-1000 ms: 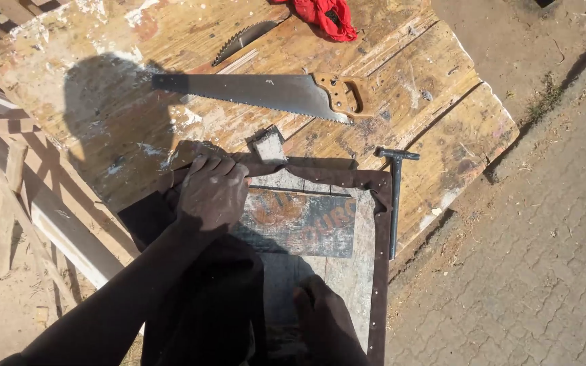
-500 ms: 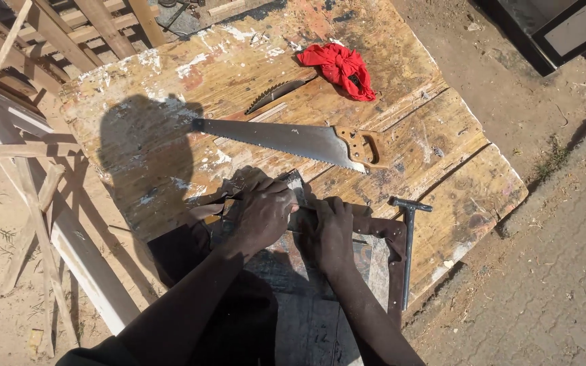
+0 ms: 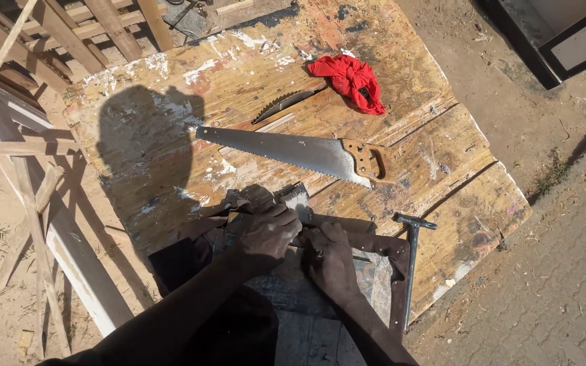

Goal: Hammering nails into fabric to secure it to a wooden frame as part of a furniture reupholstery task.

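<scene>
- Your left hand (image 3: 266, 234) and right hand (image 3: 330, 261) press side by side, fingers curled, on a dark-framed panel (image 3: 381, 285) at the bench's (image 3: 171, 135) near edge; whether either one grips it, you cannot tell.
- Handsaw (image 3: 293, 150) lies just beyond; hammer (image 3: 412, 261) to the right, red cloth (image 3: 353, 81) at the far side.

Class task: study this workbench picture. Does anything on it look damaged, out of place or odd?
The wooden workbench top is worn: flaking white paint and a split between boards near its right corner. A loose circular saw blade lies flat beside a crumpled red cloth. The handsaw and hammer simply lie flat.
</scene>
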